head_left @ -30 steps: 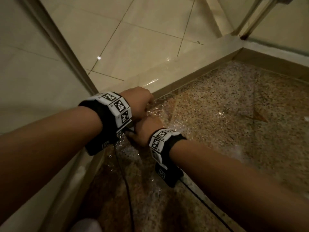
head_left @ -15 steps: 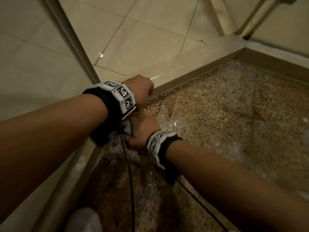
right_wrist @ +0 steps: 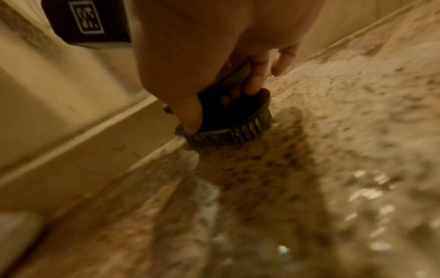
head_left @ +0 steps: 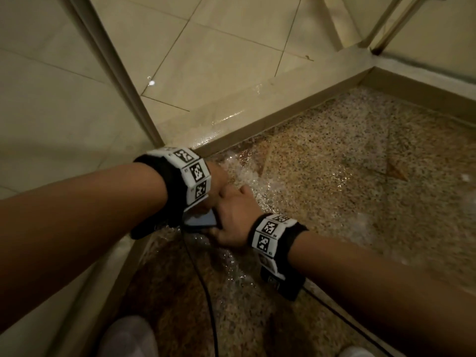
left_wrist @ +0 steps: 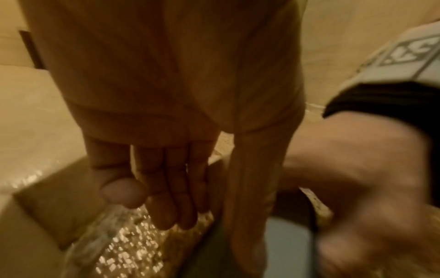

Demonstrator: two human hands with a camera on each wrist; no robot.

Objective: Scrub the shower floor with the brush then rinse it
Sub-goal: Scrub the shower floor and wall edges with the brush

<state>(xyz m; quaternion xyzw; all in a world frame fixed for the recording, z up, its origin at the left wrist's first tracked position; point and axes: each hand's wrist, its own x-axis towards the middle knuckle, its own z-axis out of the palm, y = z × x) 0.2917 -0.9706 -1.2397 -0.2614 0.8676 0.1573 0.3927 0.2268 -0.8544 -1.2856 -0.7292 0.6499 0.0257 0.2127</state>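
**Scrubbing the wet corner**

Nearest the camera, two bare forearms reach down, each with a black wristband (head_left: 273,235) bearing printed markers, and a thin black cable (head_left: 206,292) trails back from the wrists. The right hand (head_left: 233,222) grasps a dark round brush (right_wrist: 238,120), fingers curled over its handle, bristles pressed onto the shower floor (head_left: 360,176). The brush sits in the corner of the floor, just beside the low curb (head_left: 257,117). In the head view a blue-grey piece of it shows beneath the left wrist.

The left hand (left_wrist: 154,178) hangs just beside and beyond the right one, released, its fingers straight and together, pointing down at the floor and holding nothing.

The floor is speckled stone, wet, with glinting water around both hands. Beyond the curb lie pale floor tiles (head_left: 219,47), also splashed near the edge. At the far right, metal door rails (head_left: 391,24) rise from the corner of the curb.
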